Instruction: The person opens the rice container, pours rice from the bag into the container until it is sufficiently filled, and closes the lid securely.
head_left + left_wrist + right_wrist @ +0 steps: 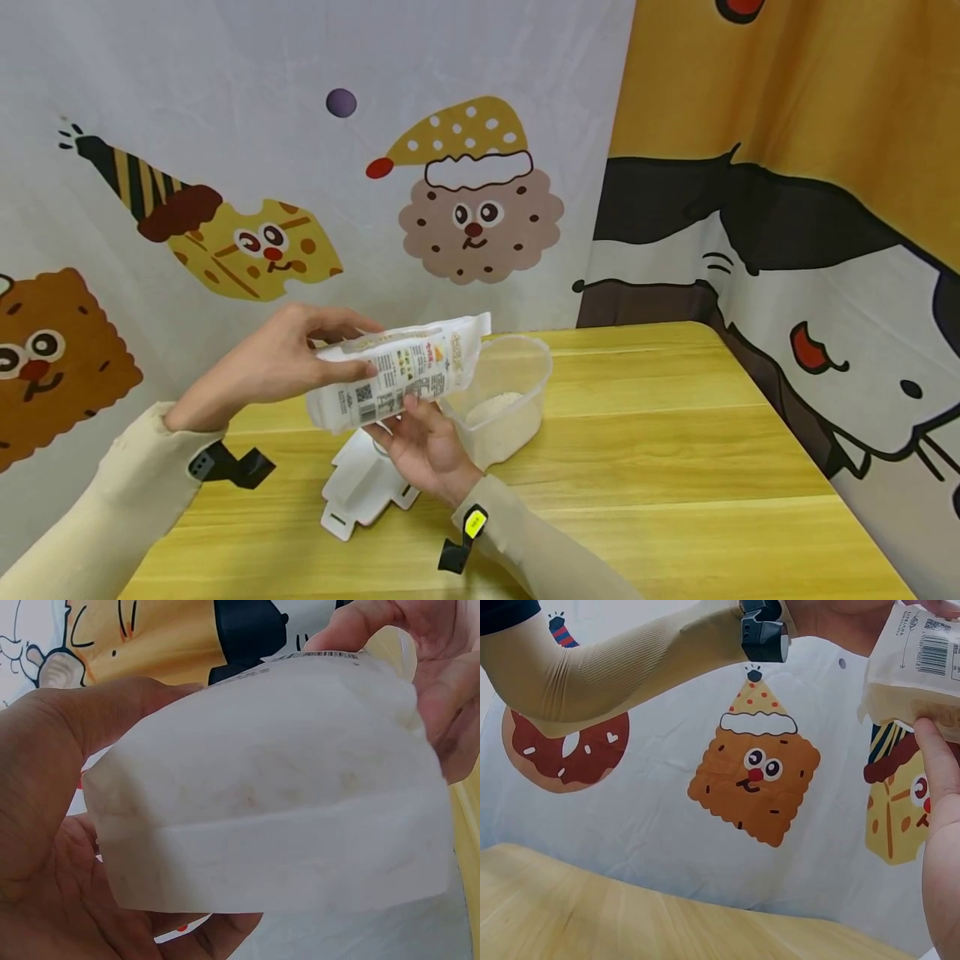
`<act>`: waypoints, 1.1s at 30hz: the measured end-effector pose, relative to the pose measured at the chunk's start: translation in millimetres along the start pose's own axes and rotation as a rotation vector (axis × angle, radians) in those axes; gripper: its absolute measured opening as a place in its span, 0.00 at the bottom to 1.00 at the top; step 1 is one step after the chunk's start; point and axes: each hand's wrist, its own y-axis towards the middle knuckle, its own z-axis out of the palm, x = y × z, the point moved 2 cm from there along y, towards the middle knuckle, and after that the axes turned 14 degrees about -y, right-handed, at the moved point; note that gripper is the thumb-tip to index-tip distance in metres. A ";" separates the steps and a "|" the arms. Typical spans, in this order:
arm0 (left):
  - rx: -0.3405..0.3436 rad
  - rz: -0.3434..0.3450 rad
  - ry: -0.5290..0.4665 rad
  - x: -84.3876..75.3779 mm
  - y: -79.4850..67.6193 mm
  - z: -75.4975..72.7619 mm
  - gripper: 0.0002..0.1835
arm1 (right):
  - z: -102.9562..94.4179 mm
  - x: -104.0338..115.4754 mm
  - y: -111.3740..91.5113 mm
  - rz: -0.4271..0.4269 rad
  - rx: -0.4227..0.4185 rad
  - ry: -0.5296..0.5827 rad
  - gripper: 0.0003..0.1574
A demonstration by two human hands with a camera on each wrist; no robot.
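Both hands engaged on one item: a white, soft-sided rectangular bag with printed text, a QR code and a barcode (pixel 405 367), held up off the worktop (pixel 675 467), a yellow wood-grained surface. My left grip (pixel 281 358) holds its left end, thumb across the printed face, fingers over the top edge. My right grip (pixel 435 450) holds it from below, thumb on the printed side, a fingertip against the underside. Bag lies tilted, right end higher. That end overlaps, from the head view, the left rim of a clear, open plastic container (pixel 536 375); cannot tell whether they touch. Container stands upright, partly filled with pale, fine-grained contents (pixel 498 415). Below the bag, a flat white plastic piece with slotted tabs (pixel 367 483) rests on the worktop, partly hidden by my right grip. Cream sleeves (pixel 135 483) on both arms; a black device (pixel 225 464) at the left wrist. Behind: a pale cloth printed with cartoon food (pixel 360 42).
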 end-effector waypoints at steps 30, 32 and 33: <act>-0.040 -0.028 0.025 -1.2 -8.4 -7.3 0.21 | 1.5 1.5 -1.0 -0.015 0.002 0.005 0.33; -0.041 -0.033 0.028 -1.2 -7.6 -7.4 0.21 | 1.6 1.6 -1.1 -0.015 0.002 0.005 0.32; -0.041 -0.037 0.029 -1.3 -7.2 -7.3 0.20 | 1.6 1.7 -1.2 -0.015 0.001 0.006 0.32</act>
